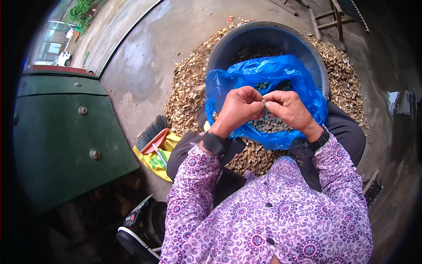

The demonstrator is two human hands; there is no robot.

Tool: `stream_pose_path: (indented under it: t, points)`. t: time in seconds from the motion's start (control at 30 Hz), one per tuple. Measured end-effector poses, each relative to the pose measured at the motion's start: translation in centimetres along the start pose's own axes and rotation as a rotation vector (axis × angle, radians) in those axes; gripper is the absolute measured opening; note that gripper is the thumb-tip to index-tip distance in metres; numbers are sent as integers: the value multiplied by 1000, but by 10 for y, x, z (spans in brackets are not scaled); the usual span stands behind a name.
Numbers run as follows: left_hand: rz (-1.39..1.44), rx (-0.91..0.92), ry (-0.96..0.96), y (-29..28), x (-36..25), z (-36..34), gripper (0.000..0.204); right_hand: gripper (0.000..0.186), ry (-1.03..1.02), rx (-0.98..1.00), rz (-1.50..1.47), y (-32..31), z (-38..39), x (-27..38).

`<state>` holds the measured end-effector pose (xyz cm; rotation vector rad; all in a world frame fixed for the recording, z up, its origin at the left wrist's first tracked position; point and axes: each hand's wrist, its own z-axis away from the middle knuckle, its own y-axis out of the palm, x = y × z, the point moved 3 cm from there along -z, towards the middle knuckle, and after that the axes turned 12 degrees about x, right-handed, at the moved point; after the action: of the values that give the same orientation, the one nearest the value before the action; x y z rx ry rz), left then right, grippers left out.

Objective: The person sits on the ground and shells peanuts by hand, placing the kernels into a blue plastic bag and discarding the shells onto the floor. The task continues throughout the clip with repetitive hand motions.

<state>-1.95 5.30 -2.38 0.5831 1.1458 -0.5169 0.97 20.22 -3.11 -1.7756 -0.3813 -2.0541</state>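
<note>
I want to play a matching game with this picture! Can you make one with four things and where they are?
Things:
1. blue plastic bag
2. tan husks
3. broom
4. small nut

Places:
A. pinched between the left hand and right hand
B. draped over the round tub
C. heaped on the concrete around the tub
D. lying on the ground, left of the person's knee

Pairs: 1-B, 2-C, 3-D, 4-A

We see the left hand (237, 110) and right hand (288, 108) pinching a small nut (263, 103) together above the blue bag (263, 72) of dark seeds (269, 124), husks (187, 94) heaped around the basin (246, 39).
</note>
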Motion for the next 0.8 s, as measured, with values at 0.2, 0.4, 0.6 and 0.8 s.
stream_pose_path:
  t: [0.2, 0.4, 0.6, 0.8]
  points:
    - [-78, -7, -64, 7, 3, -3, 7, 13, -59, -100, 278, 5, 10, 7]
    - [-44, -15, -53, 13, 10, -8, 4, 12, -118, -214, 401, 5, 14, 4]
    - [157, -127, 35, 22, 19, -12, 2, 11, -99, -348, 372, 6, 13, -7]
    - [279, -221, 14, 17, 16, -13, 5, 13, 172, -324, -187, -12, 9, -29]
